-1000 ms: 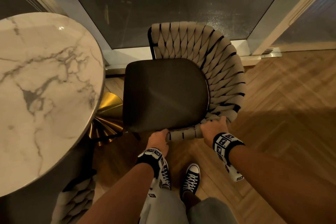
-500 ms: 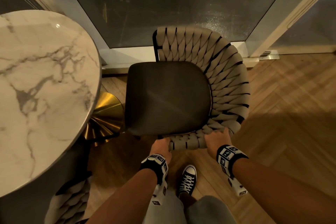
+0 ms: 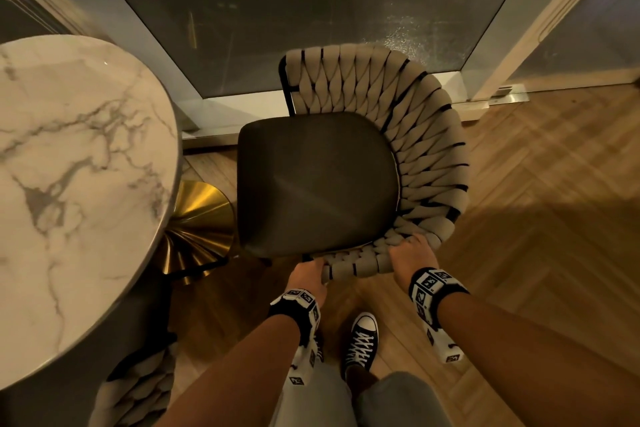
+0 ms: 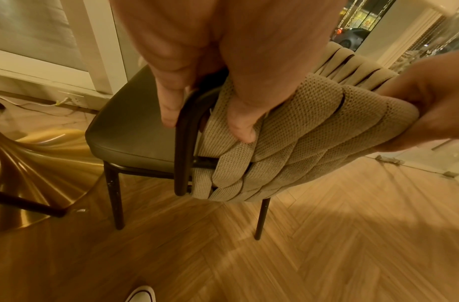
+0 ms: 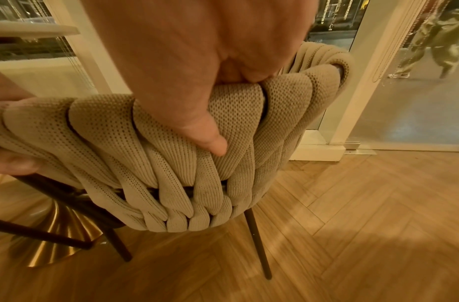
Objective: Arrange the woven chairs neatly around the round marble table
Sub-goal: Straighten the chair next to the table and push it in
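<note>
A woven chair [image 3: 408,135] with a beige braided back and a dark seat stands right of the round marble table [image 3: 76,191], its seat front facing the table. My left hand [image 3: 310,276] grips the near end of the braided rim, fingers curled over the black frame [image 4: 187,143] and the weave [image 4: 287,147]. Further right along the same rim, my right hand [image 3: 412,256] holds the weave [image 5: 197,163], thumb pressed on the outer side. A second woven chair [image 3: 138,388] shows partly under the table's near edge.
The table's gold fluted base [image 3: 197,225] sits close to the chair's front legs. A glass door and white frame [image 3: 311,38] stand just behind the chair. Herringbone wood floor [image 3: 536,218] spreads to the right. My shoes [image 3: 362,340] are directly behind the chair.
The chair has shifted slightly away from the table and toward me, both hands keeping their hold on the rim. The view has tilted down a little.
</note>
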